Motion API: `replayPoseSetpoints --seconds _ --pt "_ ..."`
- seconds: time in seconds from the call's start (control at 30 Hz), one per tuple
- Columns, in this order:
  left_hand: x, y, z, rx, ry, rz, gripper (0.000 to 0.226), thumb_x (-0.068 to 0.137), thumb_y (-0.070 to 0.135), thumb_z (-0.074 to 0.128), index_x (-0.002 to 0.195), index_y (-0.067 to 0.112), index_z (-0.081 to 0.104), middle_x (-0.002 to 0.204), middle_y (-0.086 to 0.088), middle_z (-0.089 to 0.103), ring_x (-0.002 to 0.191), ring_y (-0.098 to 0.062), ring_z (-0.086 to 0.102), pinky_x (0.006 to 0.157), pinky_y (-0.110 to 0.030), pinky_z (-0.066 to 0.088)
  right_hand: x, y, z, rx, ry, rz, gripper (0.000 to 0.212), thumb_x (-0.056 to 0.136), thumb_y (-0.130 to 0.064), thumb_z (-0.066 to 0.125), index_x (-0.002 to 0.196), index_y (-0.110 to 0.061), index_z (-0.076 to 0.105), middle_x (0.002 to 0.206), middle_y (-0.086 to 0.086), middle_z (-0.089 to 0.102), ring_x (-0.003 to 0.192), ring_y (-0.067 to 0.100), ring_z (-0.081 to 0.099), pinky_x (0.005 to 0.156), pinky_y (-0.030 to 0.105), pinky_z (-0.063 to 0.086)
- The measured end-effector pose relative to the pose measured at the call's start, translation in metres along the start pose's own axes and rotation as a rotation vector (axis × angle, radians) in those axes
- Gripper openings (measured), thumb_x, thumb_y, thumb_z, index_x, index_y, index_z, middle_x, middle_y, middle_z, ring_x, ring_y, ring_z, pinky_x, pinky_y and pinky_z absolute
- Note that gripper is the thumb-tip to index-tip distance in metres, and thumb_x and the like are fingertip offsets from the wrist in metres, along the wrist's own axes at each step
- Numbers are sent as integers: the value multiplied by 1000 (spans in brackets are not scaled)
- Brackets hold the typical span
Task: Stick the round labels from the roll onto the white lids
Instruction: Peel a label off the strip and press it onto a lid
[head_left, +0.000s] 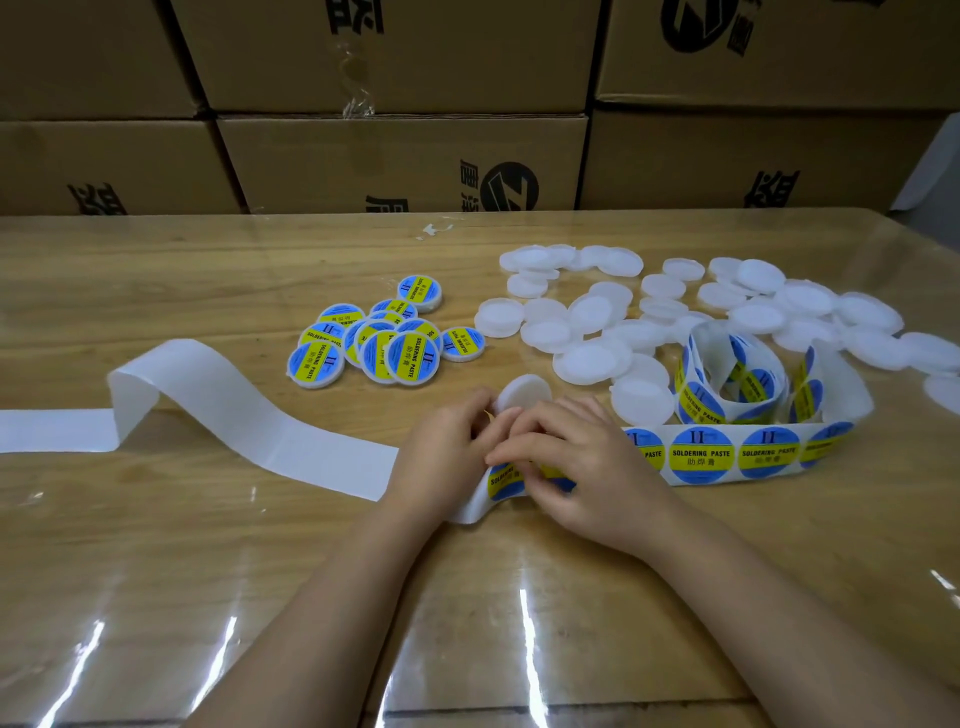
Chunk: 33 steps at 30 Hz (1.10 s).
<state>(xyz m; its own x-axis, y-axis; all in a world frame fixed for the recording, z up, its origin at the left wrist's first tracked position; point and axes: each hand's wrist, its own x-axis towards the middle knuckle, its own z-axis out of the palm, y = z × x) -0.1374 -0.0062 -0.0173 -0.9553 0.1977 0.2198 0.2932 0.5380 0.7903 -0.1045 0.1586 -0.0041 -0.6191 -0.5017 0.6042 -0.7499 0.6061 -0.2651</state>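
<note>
left hand (444, 452) fingers curled, gripping white lid (525, 394); right hand (582, 467) pinching label (505, 483) at backing strip (291, 441) edge.

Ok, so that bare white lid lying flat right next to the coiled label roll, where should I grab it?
Probably pinch the lid by its rim from the near left: that side faces bare table, while the label roll crowds its right and other lids lie behind it. It lies flat, so hook a fingertip under the rim.
</note>
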Motion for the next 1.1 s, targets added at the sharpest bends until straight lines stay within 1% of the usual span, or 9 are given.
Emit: replayPoseSetpoints --seconds 0.1,0.2,0.4,0.53,0.63,0.77,0.83,0.93,1.1 --pt "1 0 1 8 30 -15 29 88 37 56 63 29 44 50 16 48 50 -7 38 54 -32 34 0 -2 0 53 80 17 16 78 -6 72 87 -18 74 91 -6 62 89 5 55 80 28 41" --pt "2 0 2 -17 69 -27 29 88 33 58 63 26 46 52 17 50 51 -5 41 52 -24 33 1 -3 0 113 165 60 6 80 -11 70 83 -14 75 91 0 62 85 12 57 77 32 44" --pt "6 1 -1 -113 137 -64 24 89 18 62 68 27 55 61 11 54 56 3 47 56 -11 37 3 0 -1 184 312 164 11 84 -15 64 85 -9 73 91 2 63 88 23 58 78 41 46" --pt "5 4 -4 -151 175 -27 14 90 18 63 77 22 58 84 3 56 64 3 51 64 -8 39 3 2 -2 208 446 264 8 83 -14 63 82 -9 70 83 -9 60 85 14 55 73 23 44" --pt "4 6 -5 -296 150 -76 10 91 17 61 81 19 60 78 3 67 67 -2 61 62 -10 42 4 3 -4 266 529 396 11 83 -9 64 82 -20 64 81 -18 59 85 4 52 70 13 38" --pt "0 13 -4 -498 39 -91 7 93 12 58 88 14 62 81 -1 72 77 -10 71 68 -17 51 6 3 -6 317 568 469 17 83 -12 61 83 -29 60 83 -18 59 86 8 54 81 20 42" --pt "-1 14 -4 -558 -12 -86 7 92 10 59 93 13 65 85 0 74 80 -14 72 70 -20 54 6 2 -6 336 556 535 19 83 -16 63 83 -35 59 78 -18 59 84 6 55 84 29 44" --pt "-1 16 -6 -631 -47 -94 10 90 9 60 95 14 67 86 1 75 79 -14 72 70 -20 54 6 5 -6 287 506 607 19 84 -11 69 83 -29 62 74 -19 58 79 3 54 87 45 44" --pt "-1 16 -7 -615 -44 -74 10 89 11 61 95 14 68 82 3 75 77 -9 71 67 -15 51 7 5 -6 242 447 627 19 82 -10 71 81 -26 62 71 -22 56 69 6 54 83 49 46"
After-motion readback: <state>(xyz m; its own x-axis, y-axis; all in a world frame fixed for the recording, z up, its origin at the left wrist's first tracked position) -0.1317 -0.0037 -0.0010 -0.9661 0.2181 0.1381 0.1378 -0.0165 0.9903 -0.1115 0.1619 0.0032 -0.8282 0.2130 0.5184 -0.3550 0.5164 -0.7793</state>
